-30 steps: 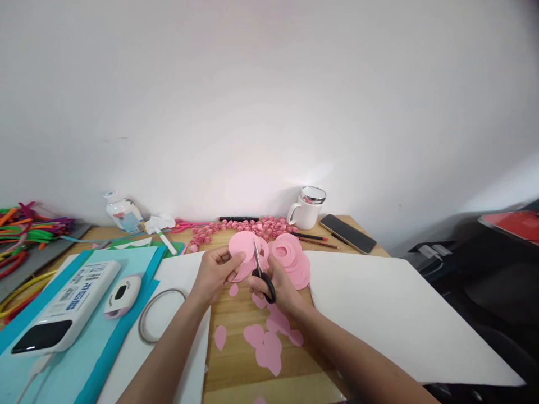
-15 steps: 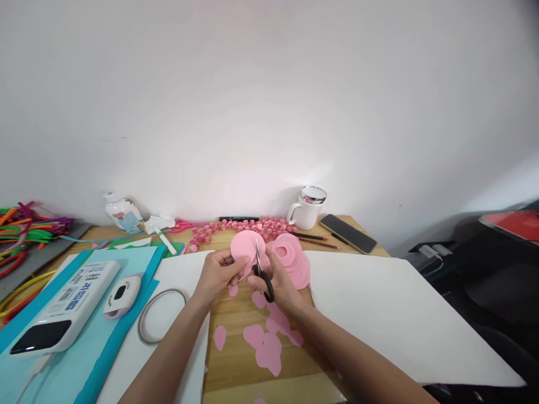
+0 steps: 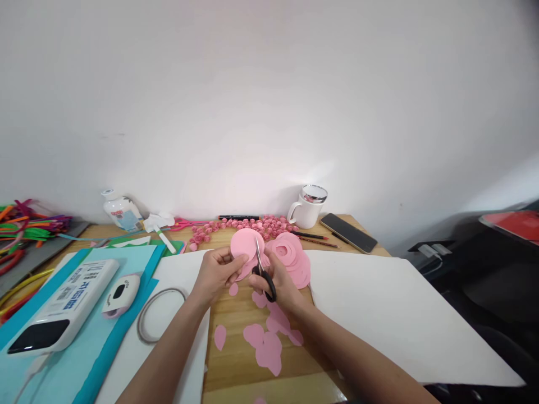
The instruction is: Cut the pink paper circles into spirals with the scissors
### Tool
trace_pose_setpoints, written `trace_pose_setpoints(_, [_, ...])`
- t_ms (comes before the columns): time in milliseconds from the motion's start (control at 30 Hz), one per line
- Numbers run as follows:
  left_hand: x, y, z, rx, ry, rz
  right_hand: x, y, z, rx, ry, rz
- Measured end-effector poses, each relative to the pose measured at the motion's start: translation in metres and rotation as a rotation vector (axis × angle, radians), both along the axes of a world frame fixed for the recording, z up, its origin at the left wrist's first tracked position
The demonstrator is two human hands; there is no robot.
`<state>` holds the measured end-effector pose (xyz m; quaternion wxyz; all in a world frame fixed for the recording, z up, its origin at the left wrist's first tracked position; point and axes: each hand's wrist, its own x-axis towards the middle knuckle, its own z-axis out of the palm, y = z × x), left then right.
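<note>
My left hand [image 3: 219,273] pinches a pink paper disc [image 3: 244,245] and holds it up over the wooden table [image 3: 236,359]. My right hand [image 3: 280,282] grips black-handled scissors [image 3: 261,270], whose blades point up into the disc's right edge. Just right of the scissors lies a stack of pink paper rings [image 3: 292,259]. Pink petal-shaped offcuts [image 3: 265,342] lie on the table below my hands.
Small pink paper roses [image 3: 244,226], a white mug [image 3: 308,207], a phone [image 3: 348,233] and pencils sit at the back. White sheets [image 3: 396,308] lie to the right, teal paper [image 3: 105,314] with a power bank [image 3: 63,306], a small pink device [image 3: 122,288] and a wire ring [image 3: 158,314] to the left.
The disc has turned a little in my left hand and the scissors have worked slightly further along its edge. The view has shifted a touch.
</note>
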<state>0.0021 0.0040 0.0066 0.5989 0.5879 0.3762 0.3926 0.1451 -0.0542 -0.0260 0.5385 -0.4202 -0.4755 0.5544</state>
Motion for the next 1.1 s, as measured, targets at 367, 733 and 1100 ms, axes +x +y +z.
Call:
trace_pose_setpoints(367, [0.0010, 0.0013, 0.0005, -0.026, -0.044, 0.074, 0.0004, 0.0015, -0.0053, -0.012, -0.017, -0.002])
trace_pose_setpoints(733, [-0.0002, 0.0015, -0.0013, -0.047, 0.006, 0.057, -0.0049, 0.0007, -0.0068, -0.086, 0.030, 0.064])
trace_pose_setpoints(1100, [-0.0014, 0.0005, 0.0035, -0.082, 0.030, 0.012, -0.0036, 0.0021, 0.0024, -0.098, 0.077, 0.048])
